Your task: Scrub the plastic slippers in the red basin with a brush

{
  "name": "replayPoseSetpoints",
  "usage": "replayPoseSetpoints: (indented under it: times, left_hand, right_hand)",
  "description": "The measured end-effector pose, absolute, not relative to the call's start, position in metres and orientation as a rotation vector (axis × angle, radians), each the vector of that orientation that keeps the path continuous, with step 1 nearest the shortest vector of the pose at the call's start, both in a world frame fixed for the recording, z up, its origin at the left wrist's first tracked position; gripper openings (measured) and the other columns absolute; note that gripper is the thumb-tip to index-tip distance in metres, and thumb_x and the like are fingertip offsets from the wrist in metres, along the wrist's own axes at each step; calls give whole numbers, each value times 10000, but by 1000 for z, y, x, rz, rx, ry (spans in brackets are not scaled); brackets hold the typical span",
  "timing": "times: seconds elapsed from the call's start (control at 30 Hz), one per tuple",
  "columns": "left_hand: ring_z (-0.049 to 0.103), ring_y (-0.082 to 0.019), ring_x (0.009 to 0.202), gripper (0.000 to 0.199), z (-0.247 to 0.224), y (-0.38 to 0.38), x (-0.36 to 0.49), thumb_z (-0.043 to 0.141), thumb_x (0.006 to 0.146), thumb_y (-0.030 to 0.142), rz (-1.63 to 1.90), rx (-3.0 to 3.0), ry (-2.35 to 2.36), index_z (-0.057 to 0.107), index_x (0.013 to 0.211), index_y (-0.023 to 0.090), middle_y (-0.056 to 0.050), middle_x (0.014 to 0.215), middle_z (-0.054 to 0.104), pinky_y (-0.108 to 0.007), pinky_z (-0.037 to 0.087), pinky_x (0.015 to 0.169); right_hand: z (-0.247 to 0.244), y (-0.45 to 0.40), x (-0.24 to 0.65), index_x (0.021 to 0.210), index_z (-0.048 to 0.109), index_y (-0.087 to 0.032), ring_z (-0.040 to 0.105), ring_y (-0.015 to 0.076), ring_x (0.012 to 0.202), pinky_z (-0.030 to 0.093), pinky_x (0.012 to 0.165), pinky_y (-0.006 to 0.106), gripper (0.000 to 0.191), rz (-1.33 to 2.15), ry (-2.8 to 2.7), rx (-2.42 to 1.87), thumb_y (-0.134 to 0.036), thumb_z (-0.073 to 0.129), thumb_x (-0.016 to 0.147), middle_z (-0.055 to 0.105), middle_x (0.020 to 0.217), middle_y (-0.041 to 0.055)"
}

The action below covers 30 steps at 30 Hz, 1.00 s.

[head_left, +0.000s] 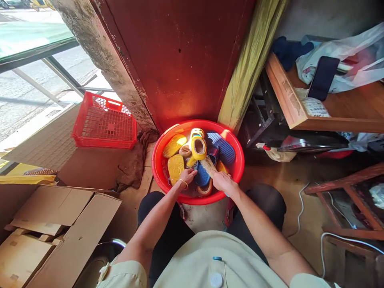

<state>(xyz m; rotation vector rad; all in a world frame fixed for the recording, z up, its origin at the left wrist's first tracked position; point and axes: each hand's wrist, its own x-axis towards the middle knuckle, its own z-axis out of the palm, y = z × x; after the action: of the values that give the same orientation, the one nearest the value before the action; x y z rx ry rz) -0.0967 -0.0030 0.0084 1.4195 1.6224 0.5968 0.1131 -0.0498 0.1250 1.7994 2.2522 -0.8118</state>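
Observation:
A red plastic tub (157, 176) between my knees holds several shoes in water. My right hand (223, 182) is closed around a scrubbing brush (207, 165), its pale bristles lying against a shoe with a ribbed blue sole (202, 175). With its fingers closed, my left hand (187, 176) grips the left edge of that shoe; part of the grip is hidden. Just above the brush, a yellow shoe (198, 147) rests on the pile with its opening showing. Yellow soles (176, 168) lie to the left, and another blue sole (222, 148) leans at the tub's right side.
A red crate (105, 124) stands left of the tub beside a brown cloth (133, 168). Cardboard boxes (57, 224) occupy the lower left. A dark red door (180, 60) rises behind the tub. To the right are a wooden table (354, 108) with a phone (324, 78) and a wooden stool (348, 180).

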Motion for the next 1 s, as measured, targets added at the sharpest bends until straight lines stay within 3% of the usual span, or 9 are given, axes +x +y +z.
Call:
replayPoseSetpoints:
  times: [0.13,0.3,0.4,0.53,0.7,0.83,0.93,1.0]
  left_hand:
    - [602,-171,711,295,3,-8,-95,525,893,365,665,1397,1697,723,819,159,-26,694,658,-265,445,666]
    - [586,-169,711,325,4,-3,-99,468,938,330,681,1389,1826,693,795,144,-37,714,648,-270,408,664]
    - [587,-178,719,355,13,-1,-105,418,974,322,684,1425,1927,681,809,151,-44,722,639,-281,396,677]
    - [626,-217,810,371,29,1,-122,377,993,316,693,1541,2085,690,853,174,-84,815,685,-305,420,757]
    - [658,-270,921,397,38,7,-154,367,994,373,564,1587,2223,720,957,194,-122,948,728,-339,449,821]
    - [651,-298,996,345,42,4,-160,434,960,380,451,1569,2286,709,1064,200,-144,1042,725,-362,468,837]
    - [605,-309,1110,348,49,-15,-141,452,948,371,653,1790,2294,654,1157,181,-169,1183,664,-390,451,919]
    - [616,-282,1074,343,53,-32,-120,439,964,413,695,1969,2104,638,1130,188,-155,1130,667,-363,449,921]
  right_hand:
    - [133,-71,108,1479,482,-240,657,279,1112,439,962,407,512,-875,2269,1542,-236,340,987,693,1232,134]
    - [146,-112,127,1512,450,-311,673,299,1045,457,917,433,569,-876,2264,1384,-227,377,954,723,1150,108]
    - [151,-113,149,1531,415,-347,664,300,1090,460,937,446,567,-862,2250,1445,-288,386,968,699,1232,108]
    - [148,-103,174,1562,380,-263,636,303,1174,448,988,453,574,-824,2110,1638,-316,343,992,666,1300,160]
    - [141,-99,185,1528,442,-328,615,292,1225,463,1008,442,536,-1086,2211,1716,-402,338,1007,594,1433,81]
    - [140,-99,181,1498,493,-315,701,259,992,520,855,364,521,-1289,2216,1737,-385,414,988,693,1271,85]
    - [139,-99,172,1393,605,-256,685,205,806,506,688,283,468,-1476,2173,1666,-410,426,990,744,1022,73]
    - [137,-99,164,1335,639,-229,644,164,686,469,596,242,442,-1565,2138,1620,-399,428,987,719,867,47]
